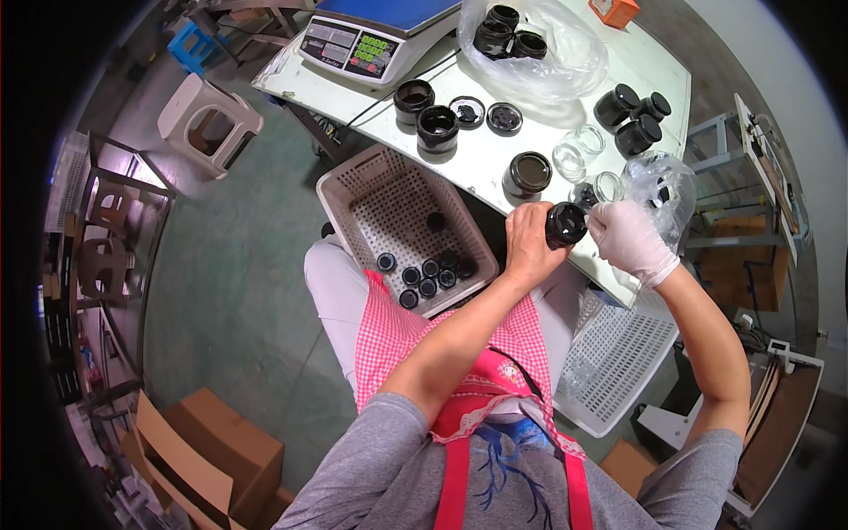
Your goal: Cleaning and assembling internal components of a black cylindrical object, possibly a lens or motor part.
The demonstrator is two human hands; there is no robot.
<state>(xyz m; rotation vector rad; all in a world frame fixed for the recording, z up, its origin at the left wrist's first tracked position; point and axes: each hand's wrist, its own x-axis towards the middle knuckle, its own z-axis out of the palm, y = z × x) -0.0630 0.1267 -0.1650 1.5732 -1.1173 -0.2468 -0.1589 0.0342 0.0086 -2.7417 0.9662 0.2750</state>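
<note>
My bare left hand (528,246) is wrapped round a small black jar (565,226), tilted near the table's front edge. Close to its right side is my right hand (631,240) in a white glove, its fingers closed in a pinch; whatever they hold, if anything, is hidden. Just beyond stands a jar filled with something dark (528,175). Clear glass pieces (568,162) lie to its right, beside a small clear bag (664,187) with black bits in it. Two open dark-smeared jars (437,132) stand further left, next to two round lids (504,119).
Several black lidded jars (638,136) stand at the table's right. A large plastic bag (579,66) holds black jars at the back, near a scale (358,51). Below the table edge, a crate (353,190) contains small black jars. Another white crate (618,362) sits right of my legs.
</note>
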